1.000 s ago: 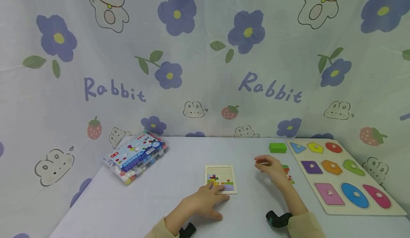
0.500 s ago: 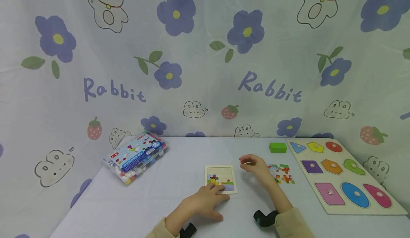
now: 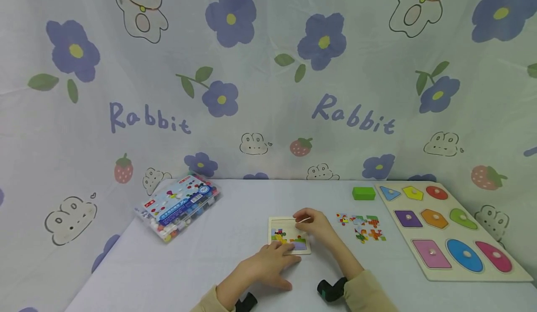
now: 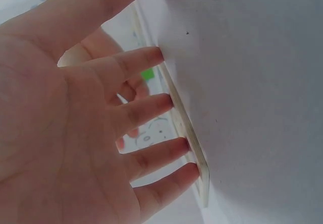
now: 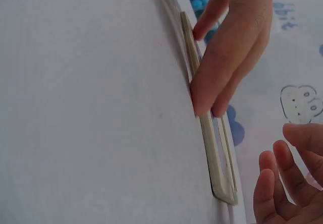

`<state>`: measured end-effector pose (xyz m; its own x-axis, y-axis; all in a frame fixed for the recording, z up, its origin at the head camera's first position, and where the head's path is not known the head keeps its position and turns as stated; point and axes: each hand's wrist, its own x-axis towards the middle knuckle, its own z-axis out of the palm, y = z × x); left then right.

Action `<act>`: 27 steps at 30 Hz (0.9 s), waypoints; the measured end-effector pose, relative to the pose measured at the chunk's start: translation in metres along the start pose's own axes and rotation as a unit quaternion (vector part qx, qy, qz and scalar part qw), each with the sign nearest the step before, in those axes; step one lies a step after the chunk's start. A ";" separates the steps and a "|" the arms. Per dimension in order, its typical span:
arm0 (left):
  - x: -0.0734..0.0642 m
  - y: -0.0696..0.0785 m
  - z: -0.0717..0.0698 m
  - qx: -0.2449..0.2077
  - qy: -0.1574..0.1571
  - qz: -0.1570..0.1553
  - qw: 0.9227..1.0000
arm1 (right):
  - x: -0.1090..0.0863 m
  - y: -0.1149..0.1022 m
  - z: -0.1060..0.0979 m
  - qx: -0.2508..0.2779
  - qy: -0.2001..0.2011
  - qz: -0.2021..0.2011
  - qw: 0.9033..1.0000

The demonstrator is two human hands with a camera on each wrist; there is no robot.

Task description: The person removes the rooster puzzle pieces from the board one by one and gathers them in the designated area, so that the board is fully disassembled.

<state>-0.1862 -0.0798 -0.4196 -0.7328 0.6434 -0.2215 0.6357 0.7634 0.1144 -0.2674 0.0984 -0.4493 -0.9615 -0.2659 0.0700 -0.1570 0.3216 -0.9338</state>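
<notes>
A small wooden puzzle frame (image 3: 308,246) lies on the white table, with printed pieces in its lower part and bare wood above. My left hand (image 3: 268,263) rests on its near edge with fingers spread. In the left wrist view, the fingertips (image 4: 189,146) touch the frame's rim. My right hand (image 3: 316,228) hovers over the frame's upper right side, its fingers loosely curved. No piece shows between its fingers in the right wrist view. Several loose jigsaw pieces (image 3: 373,234) lie right of the frame.
A shape board (image 3: 440,237) with knobbed pieces lies at the right. Behind the loose pieces is a green block (image 3: 363,193). At the back left lies a clear box (image 3: 180,204) of colourful items. A patterned curtain (image 3: 268,93) hangs behind the table.
My right hand has moved left from above the loose jigsaw pieces to the puzzle frame, uncovering those pieces. My left hand stays in place on the frame.
</notes>
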 end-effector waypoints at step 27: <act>-0.004 0.000 -0.003 0.011 0.002 0.020 1.000 | 0.001 -0.009 0.035 -0.140 -0.062 -0.054 0.987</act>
<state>-0.1840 -0.0819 -0.4162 -0.7081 0.6733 -0.2127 0.6691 0.7361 0.1024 -0.2588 0.0635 -0.4534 -0.9036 -0.4155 0.1044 -0.3297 0.5188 -0.7887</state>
